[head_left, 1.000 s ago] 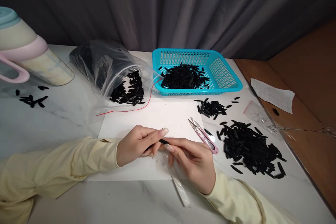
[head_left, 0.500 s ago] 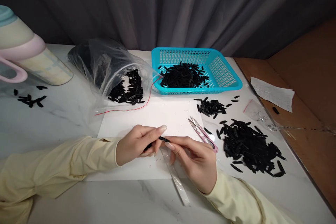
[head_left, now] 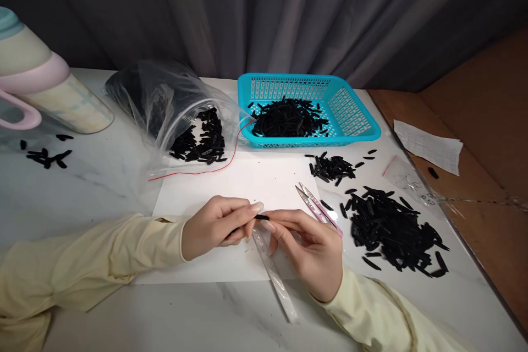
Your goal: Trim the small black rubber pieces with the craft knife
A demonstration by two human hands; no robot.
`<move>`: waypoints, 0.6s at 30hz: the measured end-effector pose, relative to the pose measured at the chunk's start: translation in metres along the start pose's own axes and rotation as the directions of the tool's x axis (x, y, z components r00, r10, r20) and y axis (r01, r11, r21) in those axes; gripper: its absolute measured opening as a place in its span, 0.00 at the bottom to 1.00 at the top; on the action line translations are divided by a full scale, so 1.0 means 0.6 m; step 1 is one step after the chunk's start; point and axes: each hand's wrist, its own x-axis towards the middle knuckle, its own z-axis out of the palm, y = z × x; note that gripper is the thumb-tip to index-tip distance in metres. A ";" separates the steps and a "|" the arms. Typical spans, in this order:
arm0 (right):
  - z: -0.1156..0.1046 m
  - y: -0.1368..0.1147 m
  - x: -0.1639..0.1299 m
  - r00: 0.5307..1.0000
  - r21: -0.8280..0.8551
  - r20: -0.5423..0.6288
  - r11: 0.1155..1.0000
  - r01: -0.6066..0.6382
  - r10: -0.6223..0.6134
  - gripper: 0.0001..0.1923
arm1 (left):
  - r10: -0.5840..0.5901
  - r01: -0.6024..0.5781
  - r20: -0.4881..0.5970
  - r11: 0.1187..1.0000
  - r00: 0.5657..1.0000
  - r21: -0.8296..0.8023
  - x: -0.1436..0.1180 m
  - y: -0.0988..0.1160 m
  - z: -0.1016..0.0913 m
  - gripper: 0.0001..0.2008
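Between the fingertips of my left hand [head_left: 225, 221] and my right hand [head_left: 309, 245] is a small, slim black piece [head_left: 261, 217], pinched from both ends. My left fingers are also curled over something dark, mostly hidden under the palm. Both hands hover above a white sheet of paper [head_left: 190, 264]. A narrow strip in clear wrapping [head_left: 280, 291] lies beneath my right fingers. Pink-handled thread snips [head_left: 315, 206] rest just beyond my right hand, blades apart.
Behind stands a blue basket [head_left: 363, 135] holding black pieces. A clear zip bag [head_left: 165, 115] spills more at its left. Right of my hands lie a large pile [head_left: 391, 231] and a smaller pile [head_left: 332, 168]. A tumbler [head_left: 61, 93] stands far left; a cardboard box [head_left: 487, 148] borders the right.
My right hand has shifted very slightly upward and right, and the black piece between my fingertips now lies flatter. Everything else stays put.
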 end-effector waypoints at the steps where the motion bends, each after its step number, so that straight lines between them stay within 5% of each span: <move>1: 0.000 0.000 0.001 1.000 0.001 -0.005 1.000 0.000 0.000 0.03 | 0.003 -0.003 -0.002 1.000 1.000 -0.005 0.000 0.000 0.000 0.18; 9: -0.003 -0.001 0.004 0.987 0.167 0.146 0.982 -0.087 0.062 0.08 | 0.006 -0.006 -0.016 1.000 1.000 -0.005 0.002 0.001 0.002 0.18; 18: 0.000 -0.001 0.002 0.994 0.110 0.090 0.991 -0.079 0.069 0.03 | 0.016 -0.016 -0.002 1.000 1.000 0.025 0.001 0.000 0.001 0.18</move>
